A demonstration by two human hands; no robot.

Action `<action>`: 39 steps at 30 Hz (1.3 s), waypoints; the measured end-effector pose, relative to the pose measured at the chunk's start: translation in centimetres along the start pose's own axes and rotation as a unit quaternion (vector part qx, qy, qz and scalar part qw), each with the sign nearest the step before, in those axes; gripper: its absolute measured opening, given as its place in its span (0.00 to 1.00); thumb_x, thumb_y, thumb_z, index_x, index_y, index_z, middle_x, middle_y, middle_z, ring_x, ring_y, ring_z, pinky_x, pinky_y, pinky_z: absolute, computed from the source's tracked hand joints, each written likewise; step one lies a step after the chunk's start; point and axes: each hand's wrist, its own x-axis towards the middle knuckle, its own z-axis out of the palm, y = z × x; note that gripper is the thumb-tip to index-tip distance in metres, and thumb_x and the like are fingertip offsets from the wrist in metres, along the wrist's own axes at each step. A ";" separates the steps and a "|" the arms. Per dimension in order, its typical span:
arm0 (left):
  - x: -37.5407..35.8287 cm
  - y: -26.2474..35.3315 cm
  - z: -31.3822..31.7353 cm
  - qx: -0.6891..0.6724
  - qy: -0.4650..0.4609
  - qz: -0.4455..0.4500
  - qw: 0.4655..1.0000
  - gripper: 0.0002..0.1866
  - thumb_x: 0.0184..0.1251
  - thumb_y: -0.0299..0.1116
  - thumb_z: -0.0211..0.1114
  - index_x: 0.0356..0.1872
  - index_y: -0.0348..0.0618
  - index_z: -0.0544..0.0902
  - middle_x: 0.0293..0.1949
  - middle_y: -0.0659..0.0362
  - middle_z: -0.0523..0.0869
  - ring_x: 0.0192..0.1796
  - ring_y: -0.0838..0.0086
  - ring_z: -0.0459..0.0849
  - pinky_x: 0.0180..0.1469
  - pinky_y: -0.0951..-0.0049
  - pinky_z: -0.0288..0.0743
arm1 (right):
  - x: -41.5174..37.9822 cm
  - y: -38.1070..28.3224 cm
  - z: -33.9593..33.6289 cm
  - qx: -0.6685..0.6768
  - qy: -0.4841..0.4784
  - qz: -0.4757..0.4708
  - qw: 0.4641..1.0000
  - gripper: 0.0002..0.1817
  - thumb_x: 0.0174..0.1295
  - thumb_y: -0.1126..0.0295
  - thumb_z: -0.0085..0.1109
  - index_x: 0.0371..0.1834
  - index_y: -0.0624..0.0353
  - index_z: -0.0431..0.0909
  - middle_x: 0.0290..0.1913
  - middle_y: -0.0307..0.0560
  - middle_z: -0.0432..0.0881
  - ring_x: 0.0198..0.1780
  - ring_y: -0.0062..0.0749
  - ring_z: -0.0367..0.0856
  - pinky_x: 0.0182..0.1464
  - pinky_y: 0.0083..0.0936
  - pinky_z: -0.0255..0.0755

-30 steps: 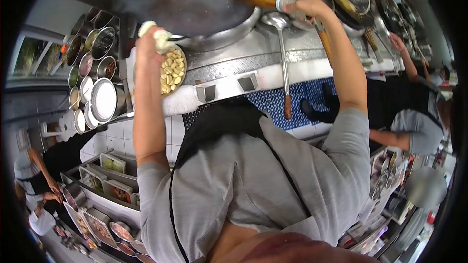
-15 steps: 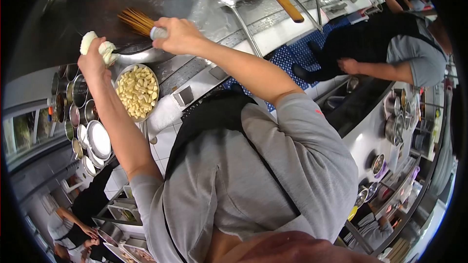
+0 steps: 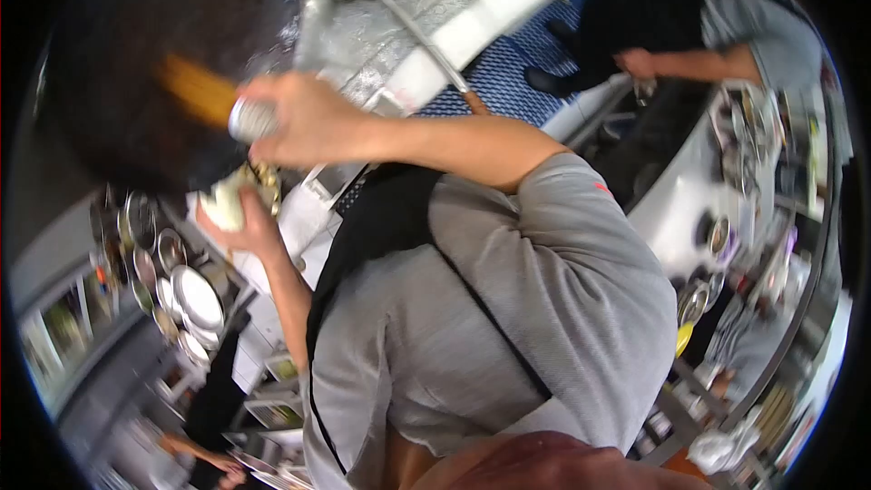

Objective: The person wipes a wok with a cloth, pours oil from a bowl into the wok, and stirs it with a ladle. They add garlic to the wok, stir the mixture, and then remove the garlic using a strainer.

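My right hand [image 3: 299, 122] is closed round the pale wrapped handle of a bamboo wok brush [image 3: 195, 91]. Its bristles, smeared by motion, point left over the dark inside of a big wok [image 3: 109, 63]. Below it, my left hand [image 3: 243, 229] grips a folded whitish cloth [image 3: 225, 205] against the wok's near edge. Whether the cloth wraps a handle or the rim is hidden. Behind my left hand, a bowl of pale, clove-like pieces [image 3: 269, 183] shows only in part.
A long-handled ladle [image 3: 413, 27] lies across the wet metal stovetop [image 3: 349, 59]. Stacked pots and white bowls [image 3: 195, 298] stand at lower left. A co-worker in a grey sleeve [image 3: 753, 23] stands at upper right, beside a counter [image 3: 667, 209] with bowls.
The view has shifted and blurred. My left hand and cloth have come closer to my body, the wok's near edge with them. The brush has moved left and down, and the bowl is now mostly covered.
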 end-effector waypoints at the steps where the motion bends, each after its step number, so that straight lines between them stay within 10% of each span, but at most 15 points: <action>1: -2.2 -2.1 -0.5 -0.005 0.018 -0.006 1.000 0.27 0.50 0.24 0.71 0.52 0.28 0.72 0.46 0.50 0.79 0.42 0.68 0.80 0.44 0.68 0.79 | -0.5 1.4 1.6 0.008 0.008 -0.035 0.999 0.36 0.42 0.63 0.72 0.57 0.70 0.77 0.40 0.64 0.85 0.39 0.43 0.87 0.45 0.32 0.79; 3: -5.6 -6.1 -0.8 -0.115 0.064 -0.171 0.976 0.30 0.51 0.22 0.72 0.57 0.33 0.70 0.48 0.51 0.79 0.44 0.65 0.80 0.46 0.60 0.80 | -1.6 0.5 1.2 -0.013 -0.088 0.007 0.996 0.35 0.40 0.63 0.72 0.55 0.66 0.79 0.39 0.63 0.85 0.42 0.51 0.86 0.48 0.36 0.79; 9: -1.5 -12.0 -2.4 0.029 -0.029 -0.195 0.980 0.15 0.54 0.29 0.69 0.43 0.34 0.81 0.40 0.51 0.84 0.39 0.63 0.84 0.42 0.63 0.82 | -1.8 2.6 0.5 0.059 -0.031 -0.004 0.998 0.35 0.41 0.59 0.74 0.57 0.58 0.81 0.48 0.51 0.86 0.49 0.42 0.85 0.54 0.32 0.77; 15: 6.7 -4.9 -0.9 -0.201 0.026 -0.400 0.894 0.14 0.59 0.29 0.61 0.40 0.25 0.78 0.37 0.47 0.82 0.38 0.58 0.84 0.40 0.61 0.83 | -7.5 3.7 -5.1 -0.034 0.123 -0.114 0.985 0.33 0.53 0.61 0.68 0.64 0.51 0.71 0.44 0.53 0.86 0.50 0.47 0.84 0.54 0.36 0.75; 17: 7.0 -4.2 0.0 -0.165 -0.008 -0.431 0.887 0.14 0.62 0.33 0.60 0.40 0.29 0.79 0.37 0.51 0.83 0.37 0.60 0.84 0.38 0.61 0.82 | -10.1 9.8 -4.5 -0.110 0.167 -0.090 0.976 0.32 0.57 0.62 0.64 0.66 0.49 0.66 0.42 0.58 0.84 0.47 0.54 0.83 0.50 0.41 0.76; 19: 6.5 -5.3 1.8 -0.227 -0.023 -0.458 0.859 0.13 0.62 0.36 0.59 0.40 0.35 0.80 0.38 0.55 0.83 0.35 0.63 0.82 0.32 0.65 0.76 | -12.0 15.1 -4.7 -0.161 0.019 0.213 0.964 0.33 0.57 0.62 0.64 0.68 0.48 0.65 0.40 0.63 0.82 0.41 0.59 0.83 0.45 0.44 0.77; 25: 6.8 -6.2 8.5 -0.381 0.003 -0.564 0.732 0.13 0.62 0.40 0.54 0.38 0.44 0.80 0.35 0.60 0.83 0.36 0.65 0.79 0.34 0.63 0.69 | -14.6 15.6 -3.9 -0.235 0.171 0.060 0.955 0.34 0.56 0.61 0.61 0.68 0.48 0.65 0.33 0.66 0.81 0.36 0.63 0.83 0.43 0.47 0.78; 31: 8.3 -9.1 15.0 -0.463 -0.092 -0.544 0.694 0.16 0.63 0.45 0.49 0.33 0.45 0.79 0.29 0.60 0.80 0.28 0.66 0.77 0.29 0.65 0.70 | -12.7 14.3 -4.3 -0.193 0.164 0.226 0.941 0.32 0.49 0.58 0.67 0.61 0.49 0.77 0.47 0.63 0.84 0.51 0.58 0.82 0.57 0.41 0.73; 35: 9.5 -14.4 18.0 -0.487 -0.097 -0.539 0.680 0.17 0.62 0.46 0.50 0.40 0.46 0.80 0.34 0.59 0.82 0.33 0.65 0.80 0.32 0.64 0.72 | -15.4 10.0 -3.3 0.062 0.220 0.280 0.932 0.33 0.46 0.64 0.74 0.60 0.53 0.77 0.41 0.52 0.85 0.34 0.36 0.86 0.21 0.29 0.81; 39: 10.9 -17.1 19.5 -0.507 -0.113 -0.541 0.662 0.18 0.65 0.49 0.48 0.38 0.49 0.80 0.32 0.62 0.82 0.33 0.67 0.81 0.33 0.63 0.72 | -18.6 9.5 -2.0 0.281 0.226 0.243 0.900 0.32 0.55 0.67 0.71 0.64 0.56 0.71 0.38 0.52 0.82 0.25 0.34 0.83 0.17 0.29 0.76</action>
